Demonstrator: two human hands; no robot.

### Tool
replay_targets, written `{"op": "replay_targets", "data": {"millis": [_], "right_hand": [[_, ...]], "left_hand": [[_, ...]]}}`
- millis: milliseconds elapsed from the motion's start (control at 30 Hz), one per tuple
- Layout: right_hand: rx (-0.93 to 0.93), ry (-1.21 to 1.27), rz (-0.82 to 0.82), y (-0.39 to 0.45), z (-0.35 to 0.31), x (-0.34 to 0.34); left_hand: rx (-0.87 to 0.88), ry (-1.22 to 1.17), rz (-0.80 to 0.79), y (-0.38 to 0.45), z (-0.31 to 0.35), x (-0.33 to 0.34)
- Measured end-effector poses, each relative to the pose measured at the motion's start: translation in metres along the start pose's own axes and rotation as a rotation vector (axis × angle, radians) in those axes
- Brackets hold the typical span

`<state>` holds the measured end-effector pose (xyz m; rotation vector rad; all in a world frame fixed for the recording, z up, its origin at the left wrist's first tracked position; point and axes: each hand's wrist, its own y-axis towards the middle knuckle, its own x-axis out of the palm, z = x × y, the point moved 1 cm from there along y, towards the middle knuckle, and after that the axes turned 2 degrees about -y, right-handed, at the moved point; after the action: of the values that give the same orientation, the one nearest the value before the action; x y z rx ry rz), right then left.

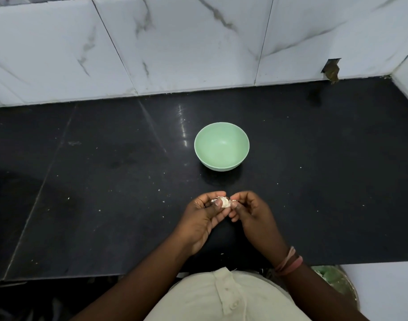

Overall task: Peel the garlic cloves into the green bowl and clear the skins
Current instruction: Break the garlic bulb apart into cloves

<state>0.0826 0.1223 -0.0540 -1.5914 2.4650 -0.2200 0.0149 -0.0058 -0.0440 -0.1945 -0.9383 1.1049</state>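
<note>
A pale green bowl (221,147) stands on the black counter (106,193), and I see nothing inside it. In front of the bowl, above the counter, my left hand (203,218) holds a whitish garlic piece (224,202) between thumb and fingers. My right hand (251,214) meets it from the right and pinches the papery skin at the garlic's edge with its fingertips. Much of the garlic is hidden by my fingers.
A white marble-tiled wall (198,42) runs along the back of the counter, with a small dark hole (331,68) at the right. Tiny white specks lie scattered on the counter. A round container (337,281) sits below the counter's front edge at the right.
</note>
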Motion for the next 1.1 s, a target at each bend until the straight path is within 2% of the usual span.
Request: {"op": "replay_targets", "data": {"millis": [167,400,667,800,900,967,1100], "right_hand": [[0.072,0.082,0.041,-0.001,0.006,-0.004],[0.095,0.060,0.066,-0.003,0.008,-0.006],[0.125,-0.200,0.252,0.000,0.012,-0.017],[0.008,-0.329,0.317,-0.008,0.002,-0.012],[-0.067,-0.283,0.212,-0.011,-0.004,-0.002],[-0.055,-0.235,0.146,-0.010,0.000,0.004],[0.002,-0.116,0.146,-0.008,0.005,0.008]], "left_hand": [[-0.013,-0.001,0.002,-0.002,-0.001,0.000],[-0.027,-0.027,0.057,-0.003,0.000,0.002],[-0.034,-0.014,0.074,-0.006,-0.005,-0.001],[-0.023,0.000,0.070,-0.008,-0.006,0.001],[-0.017,-0.008,0.054,-0.010,-0.006,0.003],[-0.008,-0.007,0.038,-0.012,-0.007,0.004],[0.007,-0.020,0.022,-0.014,-0.008,0.005]]}}
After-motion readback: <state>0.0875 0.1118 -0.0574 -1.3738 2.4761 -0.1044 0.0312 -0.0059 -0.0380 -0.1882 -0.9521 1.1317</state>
